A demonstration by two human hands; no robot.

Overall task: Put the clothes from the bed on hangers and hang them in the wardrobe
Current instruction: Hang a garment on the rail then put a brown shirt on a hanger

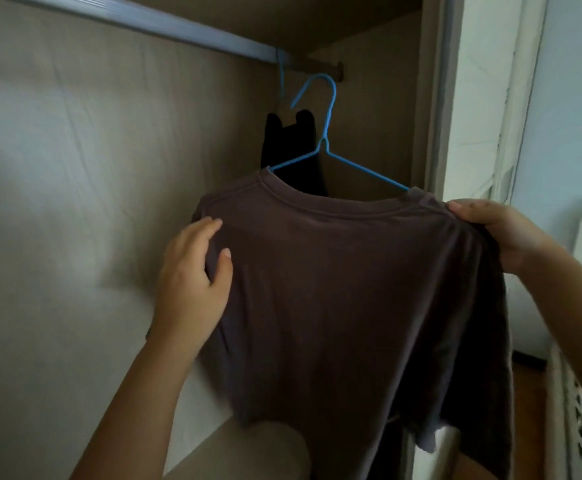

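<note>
Shirt shoulders between curled fingers

This is a home, seen from in front of an open wardrobe. A metal rail runs across its top with a black garment hanging below it. A pale room wall and wood floor show to the right

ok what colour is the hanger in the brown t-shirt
The hanger is light blue; head view shows it.

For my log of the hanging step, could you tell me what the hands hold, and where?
Both hold the brown shirt on its blue hanger: the left hand grips one shoulder, the right hand the other.
</note>
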